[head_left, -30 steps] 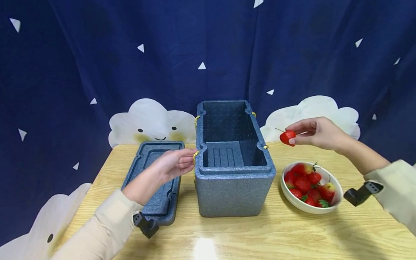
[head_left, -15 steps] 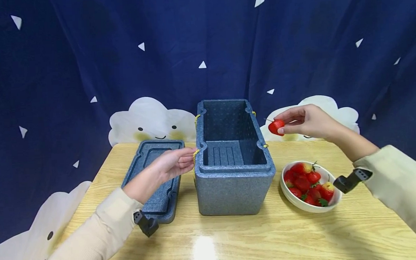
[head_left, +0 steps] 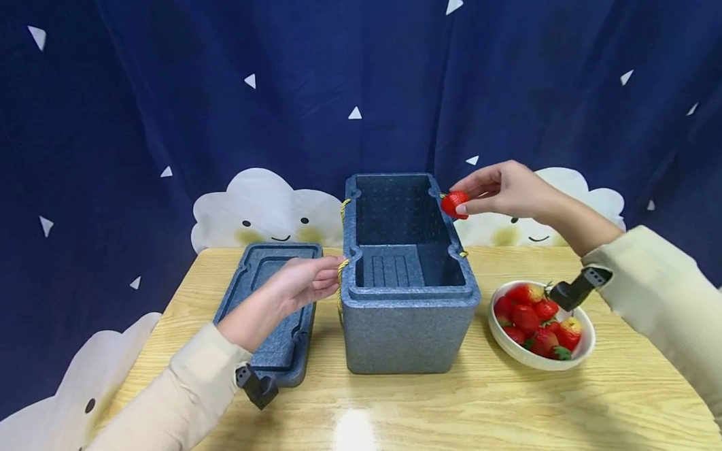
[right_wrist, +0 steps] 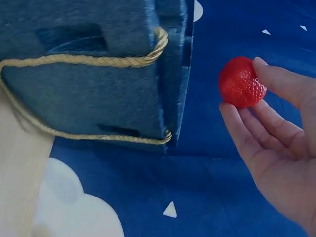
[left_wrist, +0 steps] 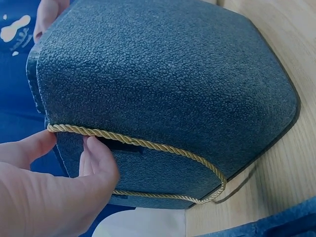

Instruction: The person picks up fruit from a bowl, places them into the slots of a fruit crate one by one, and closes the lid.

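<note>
In the head view my right hand (head_left: 509, 190) pinches a red strawberry (head_left: 455, 205) between thumb and fingertips, high beside the right rim of a grey-blue foam box (head_left: 404, 339). The right wrist view shows the strawberry (right_wrist: 241, 82) apart from the box's edge. My left hand (head_left: 299, 283) rests its fingertips against the left side of the box, near the rim. There, in the left wrist view, the fingers meet the box beside the yellow rope handle (left_wrist: 168, 148). The box stands uncovered, and its visible floor is ribbed.
A white bowl (head_left: 500, 337) of several strawberries stands right of the box. The box's lid (head_left: 275, 346) lies on the wooden table (head_left: 444, 418) at the left, partly under my left forearm. A dark blue curtain (head_left: 297, 65) hangs behind.
My right hand has carried the strawberry leftward and up, from above the bowl side to the box's right rim. My left hand has stayed at the box.
</note>
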Demonstrator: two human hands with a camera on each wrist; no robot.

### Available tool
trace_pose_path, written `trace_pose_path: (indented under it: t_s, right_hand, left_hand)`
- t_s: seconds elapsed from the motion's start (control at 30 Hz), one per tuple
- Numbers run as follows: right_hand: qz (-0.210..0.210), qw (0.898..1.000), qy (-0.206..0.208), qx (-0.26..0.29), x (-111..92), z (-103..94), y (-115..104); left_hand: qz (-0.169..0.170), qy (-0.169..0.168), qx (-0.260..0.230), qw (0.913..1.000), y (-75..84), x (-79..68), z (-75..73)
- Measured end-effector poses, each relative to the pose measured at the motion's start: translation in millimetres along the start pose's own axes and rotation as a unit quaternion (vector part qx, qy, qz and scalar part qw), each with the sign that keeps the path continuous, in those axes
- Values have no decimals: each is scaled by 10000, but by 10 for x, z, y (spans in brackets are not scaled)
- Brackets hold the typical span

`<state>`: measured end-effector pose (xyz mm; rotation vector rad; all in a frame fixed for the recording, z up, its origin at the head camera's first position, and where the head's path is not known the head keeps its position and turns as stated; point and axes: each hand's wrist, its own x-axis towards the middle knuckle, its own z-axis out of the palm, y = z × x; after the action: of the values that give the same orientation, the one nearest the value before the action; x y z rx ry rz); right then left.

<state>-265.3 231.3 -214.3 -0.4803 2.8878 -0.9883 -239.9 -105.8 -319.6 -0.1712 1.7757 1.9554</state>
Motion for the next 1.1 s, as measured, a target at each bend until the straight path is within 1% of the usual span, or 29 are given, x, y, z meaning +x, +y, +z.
trace_pose_path:
  t_s: [0.13, 0.37, 0.47, 0.6, 0.73, 0.9, 1.1]
  right_hand:
    - [61, 10000, -61, -6, 101, -10, -104]
    - [49, 9996, -117, 249, 290, -19, -288]
    - [89, 9991, -115, 399, 374, -1, -360]
    - [88, 9985, -80, 540, 497, 34, -455]
    - [96, 9983, -72, 563, 609, 74, -539]
    - [183, 9981, -87, 580, 733, 160, -578]
    - [339, 9976, -104, 591, 860, 274, -550]
  left_hand:
    - [31, -8, 8, 10000, 0, 2, -4]
    - [80, -1, 194, 9998, -7, -11, -20]
    - [134, -20, 183, 9997, -7, -13, -9]
    - [173, 59, 118, 9998, -6, -2, 15]
    - [189, 168, 84, 9996, -8, 6, 44]
    - [300, 133, 33, 9995, -16, 14, 63]
    - [365, 75, -24, 9993, -38, 19, 85]
